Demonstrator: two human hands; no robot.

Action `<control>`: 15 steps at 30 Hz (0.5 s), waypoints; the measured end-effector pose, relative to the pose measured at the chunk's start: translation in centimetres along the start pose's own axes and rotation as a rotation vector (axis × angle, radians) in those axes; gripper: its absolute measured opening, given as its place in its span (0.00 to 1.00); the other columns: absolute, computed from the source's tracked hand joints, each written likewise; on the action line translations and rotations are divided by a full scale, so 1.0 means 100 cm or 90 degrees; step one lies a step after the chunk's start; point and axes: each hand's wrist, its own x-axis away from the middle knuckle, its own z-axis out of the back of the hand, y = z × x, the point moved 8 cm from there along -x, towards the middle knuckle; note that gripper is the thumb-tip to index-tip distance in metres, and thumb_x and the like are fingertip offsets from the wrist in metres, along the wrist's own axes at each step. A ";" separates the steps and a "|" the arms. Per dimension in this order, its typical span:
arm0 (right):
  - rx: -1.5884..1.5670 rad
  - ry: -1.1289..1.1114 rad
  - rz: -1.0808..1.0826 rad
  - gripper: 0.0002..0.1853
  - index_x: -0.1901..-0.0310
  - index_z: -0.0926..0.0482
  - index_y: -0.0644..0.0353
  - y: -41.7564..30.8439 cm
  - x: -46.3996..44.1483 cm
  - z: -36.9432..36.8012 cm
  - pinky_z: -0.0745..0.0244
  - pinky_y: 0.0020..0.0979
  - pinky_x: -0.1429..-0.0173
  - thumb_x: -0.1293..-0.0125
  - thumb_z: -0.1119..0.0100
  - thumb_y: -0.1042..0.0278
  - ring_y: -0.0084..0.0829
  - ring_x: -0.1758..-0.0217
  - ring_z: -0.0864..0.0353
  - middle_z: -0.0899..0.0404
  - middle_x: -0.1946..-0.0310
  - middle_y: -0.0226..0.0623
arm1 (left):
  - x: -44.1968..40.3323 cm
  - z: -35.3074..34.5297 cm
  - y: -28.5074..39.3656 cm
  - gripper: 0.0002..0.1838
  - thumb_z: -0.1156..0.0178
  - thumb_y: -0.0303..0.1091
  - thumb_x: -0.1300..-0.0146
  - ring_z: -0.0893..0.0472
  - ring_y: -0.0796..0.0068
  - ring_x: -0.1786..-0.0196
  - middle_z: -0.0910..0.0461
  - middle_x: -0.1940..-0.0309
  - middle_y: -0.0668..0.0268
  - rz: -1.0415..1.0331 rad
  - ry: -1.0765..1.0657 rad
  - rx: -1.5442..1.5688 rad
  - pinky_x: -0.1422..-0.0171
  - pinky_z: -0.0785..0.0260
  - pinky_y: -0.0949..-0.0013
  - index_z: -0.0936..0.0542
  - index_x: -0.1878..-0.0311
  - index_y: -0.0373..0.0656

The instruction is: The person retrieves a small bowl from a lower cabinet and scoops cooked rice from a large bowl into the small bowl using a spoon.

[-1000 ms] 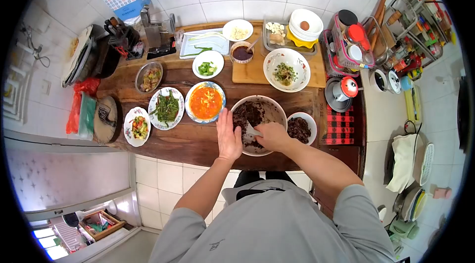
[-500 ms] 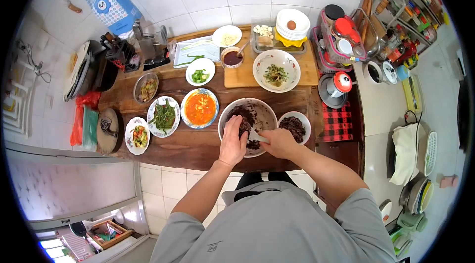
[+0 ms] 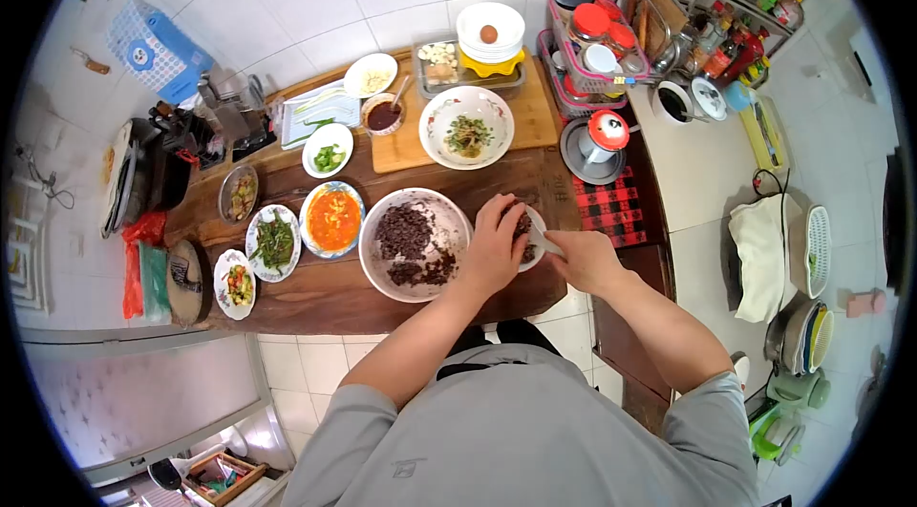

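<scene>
My right hand [image 3: 585,259] is closed round the handle of a pale spoon [image 3: 543,240], whose head is over the small white bowl [image 3: 537,221] of dark rice. Beside it, my left hand [image 3: 492,244] is above the left part of that bowl, fingers bent and close together; whether they hold anything is hidden. To the left stands the large white bowl [image 3: 374,280], with dark rice [image 3: 405,232] in its left and lower parts and smears on its inner wall.
Left of the large bowl are a red-orange dish [image 3: 333,218], greens [image 3: 275,242] and a vegetable plate [image 3: 235,285]. Behind, a cutting board [image 3: 530,125] bears a patterned bowl [image 3: 466,160]. A red-lidded cup [image 3: 607,133] stands at the right.
Both hands and the spoon have moved right, from the large bowl to the small bowl. The view has shifted, so the table's things appear farther left.
</scene>
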 end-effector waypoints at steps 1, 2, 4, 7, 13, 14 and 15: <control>0.019 -0.016 -0.025 0.13 0.52 0.26 0.55 0.012 0.000 -0.008 0.24 0.46 0.58 0.37 0.46 0.65 0.47 0.61 0.18 0.19 0.66 0.44 | 0.001 -0.015 -0.002 0.25 0.38 0.24 0.45 0.35 0.45 0.37 0.34 0.41 0.49 0.013 -0.009 0.006 0.31 0.41 0.54 0.30 0.42 0.36; 0.036 -0.032 -0.050 0.12 0.52 0.27 0.56 0.025 -0.001 -0.020 0.24 0.46 0.58 0.36 0.48 0.66 0.47 0.61 0.18 0.19 0.65 0.44 | 0.005 -0.032 -0.011 0.25 0.39 0.24 0.44 0.35 0.45 0.36 0.34 0.40 0.48 0.034 -0.019 -0.012 0.31 0.42 0.54 0.30 0.41 0.36; 0.090 -0.109 -0.098 0.15 0.46 0.30 0.57 0.050 -0.007 -0.057 0.23 0.45 0.57 0.34 0.54 0.71 0.48 0.61 0.18 0.21 0.59 0.46 | 0.017 -0.059 -0.036 0.25 0.40 0.24 0.43 0.36 0.44 0.36 0.35 0.39 0.48 0.124 -0.040 -0.002 0.31 0.42 0.54 0.31 0.41 0.35; 0.061 -0.065 -0.080 0.19 0.42 0.32 0.57 0.056 -0.004 -0.085 0.23 0.46 0.57 0.35 0.55 0.73 0.50 0.63 0.18 0.24 0.59 0.46 | 0.035 -0.081 -0.063 0.25 0.41 0.24 0.42 0.36 0.43 0.35 0.35 0.39 0.46 0.220 -0.063 0.013 0.30 0.43 0.54 0.33 0.40 0.32; -0.082 -0.018 -0.102 0.26 0.36 0.33 0.50 0.069 0.012 -0.096 0.25 0.45 0.54 0.37 0.54 0.73 0.49 0.58 0.20 0.28 0.58 0.44 | 0.052 -0.074 -0.073 0.25 0.43 0.24 0.41 0.36 0.44 0.35 0.35 0.39 0.44 0.262 -0.028 0.017 0.29 0.44 0.56 0.35 0.40 0.30; -0.109 -0.009 -0.110 0.26 0.35 0.33 0.49 0.071 0.013 -0.097 0.25 0.45 0.54 0.37 0.54 0.73 0.49 0.57 0.21 0.28 0.57 0.44 | 0.055 -0.075 -0.076 0.25 0.43 0.24 0.41 0.36 0.44 0.35 0.35 0.39 0.44 0.271 -0.041 0.014 0.29 0.44 0.56 0.35 0.40 0.30; -0.134 -0.008 -0.113 0.25 0.36 0.32 0.49 0.073 0.015 -0.099 0.26 0.45 0.53 0.36 0.54 0.73 0.49 0.57 0.21 0.28 0.57 0.44 | 0.059 -0.078 -0.078 0.25 0.43 0.24 0.41 0.36 0.44 0.35 0.35 0.39 0.44 0.279 -0.054 0.011 0.29 0.44 0.56 0.35 0.40 0.30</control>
